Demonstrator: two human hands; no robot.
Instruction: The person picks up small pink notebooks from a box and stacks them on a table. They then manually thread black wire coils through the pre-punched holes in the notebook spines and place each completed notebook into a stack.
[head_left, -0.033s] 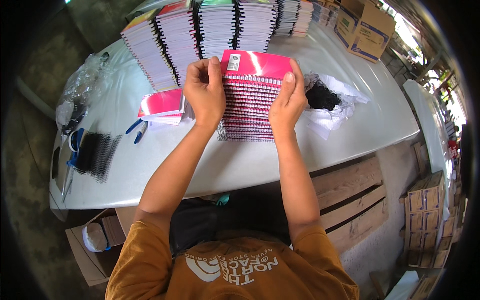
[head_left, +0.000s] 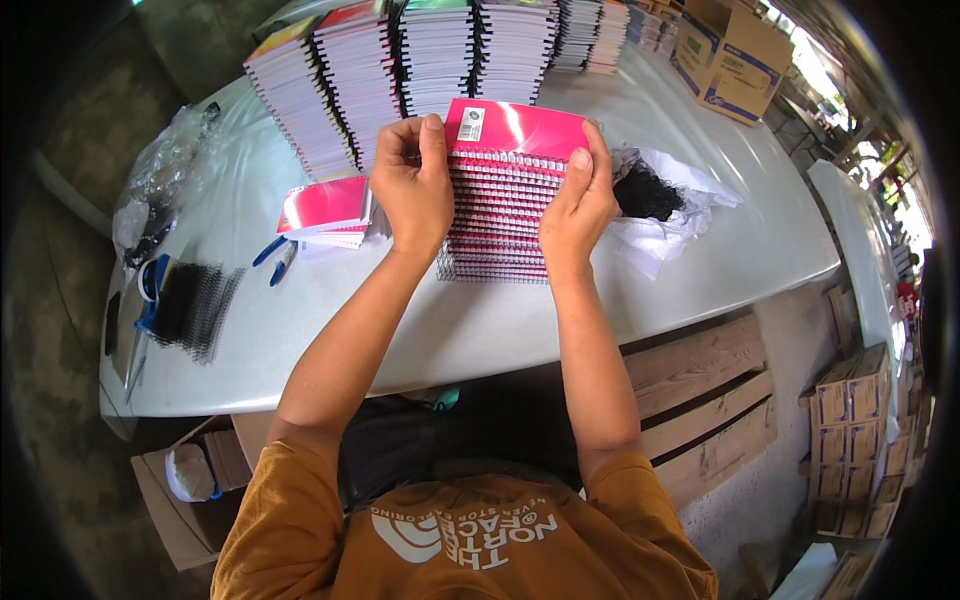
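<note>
Got the stack of pink spiral notebooks [head_left: 505,215] clasped between my left hand [head_left: 414,185] and right hand [head_left: 580,205], one per side edge (white label [head_left: 470,123] on the top cover [head_left: 535,128]), over the tabletop [head_left: 720,270]. Pink booklets [head_left: 325,204] and blue-handled tool [head_left: 277,262] lie left; black coils [head_left: 648,193] in white paper [head_left: 708,186], right.

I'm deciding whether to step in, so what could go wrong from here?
The pink spiral-bound notebooks between the left hand and the right hand might slide if either hand loosens. Their bindings sit close together and could catch on one another. The dark tangle in the crumpled white paper beside the right hand might be knocked.
</note>
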